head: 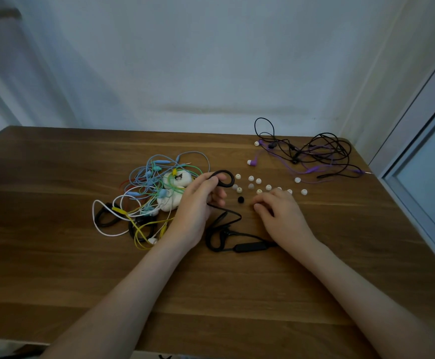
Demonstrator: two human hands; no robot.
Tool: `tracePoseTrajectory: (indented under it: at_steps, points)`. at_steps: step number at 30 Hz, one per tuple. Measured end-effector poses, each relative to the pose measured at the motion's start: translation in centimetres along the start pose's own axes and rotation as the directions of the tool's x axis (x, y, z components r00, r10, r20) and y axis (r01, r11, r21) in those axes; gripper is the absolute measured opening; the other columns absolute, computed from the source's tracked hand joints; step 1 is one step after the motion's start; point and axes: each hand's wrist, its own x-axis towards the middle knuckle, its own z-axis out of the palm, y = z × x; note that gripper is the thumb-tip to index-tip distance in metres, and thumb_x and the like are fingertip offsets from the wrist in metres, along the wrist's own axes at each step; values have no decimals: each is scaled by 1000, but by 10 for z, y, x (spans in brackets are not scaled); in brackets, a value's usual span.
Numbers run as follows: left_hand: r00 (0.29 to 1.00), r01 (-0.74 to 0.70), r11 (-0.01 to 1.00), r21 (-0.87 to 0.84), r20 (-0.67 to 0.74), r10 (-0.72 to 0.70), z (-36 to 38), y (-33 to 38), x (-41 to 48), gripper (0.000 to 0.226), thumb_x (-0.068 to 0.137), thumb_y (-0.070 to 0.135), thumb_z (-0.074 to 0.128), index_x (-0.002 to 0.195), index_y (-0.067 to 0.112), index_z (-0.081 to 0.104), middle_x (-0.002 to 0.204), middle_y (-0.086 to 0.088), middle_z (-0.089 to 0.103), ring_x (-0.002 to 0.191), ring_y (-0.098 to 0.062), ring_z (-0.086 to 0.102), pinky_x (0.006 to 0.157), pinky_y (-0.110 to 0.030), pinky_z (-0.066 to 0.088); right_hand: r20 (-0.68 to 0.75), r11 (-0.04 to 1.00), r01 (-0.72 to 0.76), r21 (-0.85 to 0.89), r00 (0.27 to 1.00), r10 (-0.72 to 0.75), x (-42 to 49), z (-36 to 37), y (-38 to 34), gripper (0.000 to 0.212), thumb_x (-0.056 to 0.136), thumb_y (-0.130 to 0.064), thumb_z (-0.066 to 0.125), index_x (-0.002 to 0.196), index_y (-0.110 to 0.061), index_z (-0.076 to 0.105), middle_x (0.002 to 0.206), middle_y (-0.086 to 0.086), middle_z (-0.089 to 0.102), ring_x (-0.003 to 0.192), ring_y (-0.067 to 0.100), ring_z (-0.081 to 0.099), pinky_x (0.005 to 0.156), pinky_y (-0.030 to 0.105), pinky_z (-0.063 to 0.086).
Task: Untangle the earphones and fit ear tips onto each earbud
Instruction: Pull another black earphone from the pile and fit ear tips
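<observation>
Wooden table (237,294) | left hand (198,203) grips black ear-hook earbud (223,172), raised just left of black ear tip (240,199) | right hand (278,211) just right of it, fingers curled down, contents untellable | tip between both hands, touching neither; right hand probably picks.

Ear hook (233,178) partly behind left fingers (213,181)
</observation>
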Motion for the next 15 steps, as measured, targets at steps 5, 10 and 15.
tracePoseTrajectory:
  at_steps: [5, 10, 15]
  points:
    - [998, -25, 1000, 10, 58, 24, -3, -1, 0, 23, 99, 8, 43, 91, 10, 65, 68, 2, 59, 63, -7, 53, 58, -19, 44, 9, 1000, 27, -1, 1000, -27, -1, 1, 1, 14, 92, -19, 59, 103, -21, 66, 97, -9, 50, 99, 10, 46, 95, 35, 42]
    - [995, -63, 998, -21, 73, 64, -6, -2, 0, 16, 93, 10, 46, 88, 10, 61, 63, 3, 53, 61, -9, 48, 54, -19, 41, -13, 999, 3, 36, 1000, -2, -1, -1, -1, 4, 92, -19, 59, 95, -20, 60, 90, -10, 52, 89, 9, 50, 86, 32, 47]
    - [992, 0, 981, -195, 121, 24, -12, 7, -3, 27, 87, 34, 49, 77, 9, 54, 55, -1, 37, 51, -13, 31, 52, -26, 27, -39, 964, -20, 266, 999, 31, -7, -15, -15, 23, 96, -7, 47, 109, -25, 54, 100, -13, 54, 92, -3, 53, 77, 9, 44]
